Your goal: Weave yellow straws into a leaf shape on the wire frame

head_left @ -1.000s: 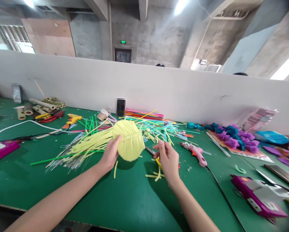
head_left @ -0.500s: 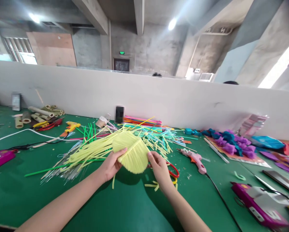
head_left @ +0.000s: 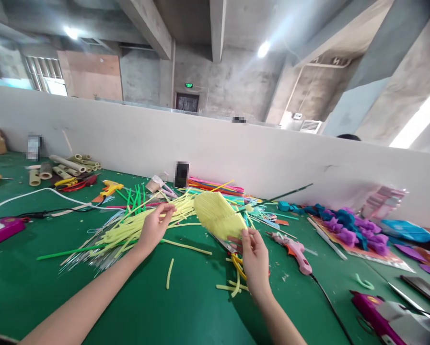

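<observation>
My right hand (head_left: 255, 256) is closed on the lower edge of a yellow fan-shaped piece (head_left: 220, 216) made of tightly packed strips, holding it tilted above the green table (head_left: 186, 311). My left hand (head_left: 153, 226) rests on a loose pile of long yellow strips (head_left: 128, 229), fingers pinched on one strip. Short yellow offcuts (head_left: 169, 274) lie between my arms.
Scissors (head_left: 232, 254) lie under my right hand, a pink glue gun (head_left: 294, 245) to its right. Green strips (head_left: 133, 194), a yellow glue gun (head_left: 109, 188) and bamboo tubes (head_left: 71, 163) sit at the left, purple and blue flowers (head_left: 347, 221) at the right. A white partition (head_left: 272, 153) backs the table.
My left hand let go of the yellow piece and moved left onto the strip pile. My right hand now holds the piece alone, shifted to the right.
</observation>
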{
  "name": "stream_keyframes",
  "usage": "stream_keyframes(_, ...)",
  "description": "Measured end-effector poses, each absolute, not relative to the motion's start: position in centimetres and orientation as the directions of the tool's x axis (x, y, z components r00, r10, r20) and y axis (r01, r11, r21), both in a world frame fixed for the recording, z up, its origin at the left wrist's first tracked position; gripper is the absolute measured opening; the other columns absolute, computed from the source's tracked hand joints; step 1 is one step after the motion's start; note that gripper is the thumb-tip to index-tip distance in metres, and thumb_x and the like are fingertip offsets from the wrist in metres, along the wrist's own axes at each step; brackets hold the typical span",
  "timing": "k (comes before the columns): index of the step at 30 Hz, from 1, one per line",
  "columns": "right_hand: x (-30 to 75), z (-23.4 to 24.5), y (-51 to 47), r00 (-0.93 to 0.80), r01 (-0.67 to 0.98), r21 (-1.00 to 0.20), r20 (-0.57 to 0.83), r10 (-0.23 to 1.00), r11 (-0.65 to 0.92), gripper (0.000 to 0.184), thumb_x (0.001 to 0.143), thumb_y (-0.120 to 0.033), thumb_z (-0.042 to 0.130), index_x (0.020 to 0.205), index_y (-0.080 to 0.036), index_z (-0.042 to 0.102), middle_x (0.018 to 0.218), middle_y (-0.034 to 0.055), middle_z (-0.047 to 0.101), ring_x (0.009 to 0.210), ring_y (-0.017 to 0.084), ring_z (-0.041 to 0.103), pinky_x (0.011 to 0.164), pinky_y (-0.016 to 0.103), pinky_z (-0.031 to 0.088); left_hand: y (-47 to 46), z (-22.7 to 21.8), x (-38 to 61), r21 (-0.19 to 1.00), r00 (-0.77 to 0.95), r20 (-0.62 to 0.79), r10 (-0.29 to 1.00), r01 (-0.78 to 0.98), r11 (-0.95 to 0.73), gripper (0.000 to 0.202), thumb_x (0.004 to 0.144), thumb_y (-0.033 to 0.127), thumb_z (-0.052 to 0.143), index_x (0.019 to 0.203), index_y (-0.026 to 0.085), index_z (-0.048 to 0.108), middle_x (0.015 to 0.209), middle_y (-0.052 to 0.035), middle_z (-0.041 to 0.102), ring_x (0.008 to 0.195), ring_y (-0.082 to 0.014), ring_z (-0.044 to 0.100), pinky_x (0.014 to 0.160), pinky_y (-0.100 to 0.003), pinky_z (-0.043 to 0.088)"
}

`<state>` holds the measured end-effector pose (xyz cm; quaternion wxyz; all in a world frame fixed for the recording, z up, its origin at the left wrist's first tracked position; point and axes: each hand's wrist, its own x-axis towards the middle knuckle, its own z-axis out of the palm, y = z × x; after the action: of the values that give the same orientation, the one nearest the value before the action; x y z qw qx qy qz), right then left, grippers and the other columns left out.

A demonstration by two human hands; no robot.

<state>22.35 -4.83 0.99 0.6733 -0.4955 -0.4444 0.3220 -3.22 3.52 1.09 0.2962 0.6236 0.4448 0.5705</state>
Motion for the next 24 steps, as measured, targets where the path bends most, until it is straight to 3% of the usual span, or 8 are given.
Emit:
stream_keyframes(2, 22.4, 0.9, -4.6, 0.399, -0.019, -0.952, 0.274, 0.875, 0.307, 0.03, 0.082, -0.05, 0.063, 0.092, -0.023, 0.056, 0.081, 0.0028, 0.068, 0.071, 0.02, 0.068, 0.069, 0.034, 0.057, 4.4, 0.5, -4.3, 0.627, 0.071, 0.605, 0.793, 0.571, -0.53, 0.026, 0.083, 0.03, 0.057, 0.107, 0.02, 0.064, 0.115, -0.0122, 0.066, 0.113, -0.031, 0.056, 0.099, -0.046, 0.039)
stream_keyframes(4, 22.3, 0.6, -4.5, 0.383, -0.032, -0.952, 0.27, 0.883, 0.305, 0.03, 0.081, -0.049, 0.065, 0.091, -0.023, 0.056, 0.084, 0.0033, 0.069, 0.075, 0.02, 0.069, 0.077, 0.036, 0.056, 5.1, -0.3, -5.0, 0.39, 0.174, 0.619, 0.766, 0.778, -0.492, 0.031, 0.082, 0.025, 0.058, 0.111, 0.018, 0.065, 0.122, -0.0154, 0.062, 0.117, -0.0347, 0.051, 0.1, -0.048, 0.036)
stream_keyframes(6, 22.2, 0.3, -4.4, 0.359, -0.018, -0.951, 0.282, 0.89, 0.308, 0.03, 0.08, -0.048, 0.066, 0.091, -0.022, 0.058, 0.089, 0.0048, 0.07, 0.079, 0.02, 0.069, 0.08, 0.037, 0.055, 5.5, -1.1, -5.5, 0.226, 0.227, 0.566, 0.792, 0.882, -0.414, 0.034, 0.082, 0.025, 0.058, 0.114, 0.016, 0.064, 0.119, -0.0179, 0.062, 0.111, -0.0363, 0.052, 0.095, -0.048, 0.038)
stream_keyframes(9, 22.1, 0.0, -4.4, 0.335, 0.05, -0.948, 0.311, 0.889, 0.313, 0.033, 0.079, -0.049, 0.066, 0.094, -0.021, 0.06, 0.092, 0.0066, 0.071, 0.086, 0.023, 0.068, 0.077, 0.036, 0.055, 5.9, -1.6, -6.0, 0.088, 0.247, 0.503, 0.828, 0.939, -0.334, 0.03, 0.083, 0.021, 0.056, 0.111, 0.016, 0.065, 0.107, -0.0156, 0.065, 0.101, -0.0333, 0.055, 0.086, -0.043, 0.041)
stream_keyframes(15, 21.9, 0.0, -4.4, 0.243, 0.125, -0.946, 0.323, 0.915, 0.3, 0.031, 0.077, -0.042, 0.066, 0.096, -0.018, 0.061, 0.106, 0.0114, 0.068, 0.091, 0.024, 0.066, 0.073, 0.03, 0.052, 6.1, -0.7, -6.3, 0.035, 0.254, 0.557, 0.791, 0.944, -0.328, 0.02, 0.092, 0.023, 0.048, 0.091, 0.019, 0.067, 0.087, -0.0093, 0.064, 0.088, -0.0259, 0.057, 0.082, -0.038, 0.043)
stream_keyframes(19, 22.1, -0.8, -4.2, 0.193, 0.212, -0.911, 0.392, 0.899, 0.352, 0.023, 0.076, -0.027, 0.058, 0.096, -0.017, 0.062, 0.112, 0.0116, 0.065, 0.093, 0.022, 0.064, 0.074, 0.03, 0.05, 5.8, -0.4, -5.8, 0.07, 0.229, 0.693, 0.684, 0.922, -0.38, 0.015, 0.09, 0.024, 0.053, 0.086, 0.02, 0.067, 0.11, -0.0103, 0.062, 0.102, -0.0266, 0.056, 0.089, -0.041, 0.043)
stream_keyframes(24, 22.7, -2.0, -3.8, 0.22, 0.384, -0.901, 0.304, 0.927, 0.204, 0.033, 0.079, -0.024, 0.044, 0.106, -0.016, 0.061, 0.082, 0.0054, 0.067, 0.065, 0.018, 0.059, 0.058, 0.028, 0.043, 4.6, 0.7, -4.9, 0.066, 0.205, 0.845, 0.494, 0.876, -0.477, 0.014, 0.09, 0.026, 0.054, 0.085, 0.022, 0.067, 0.129, -0.0104, 0.053, 0.123, -0.0305, 0.044, 0.102, -0.051, 0.035)
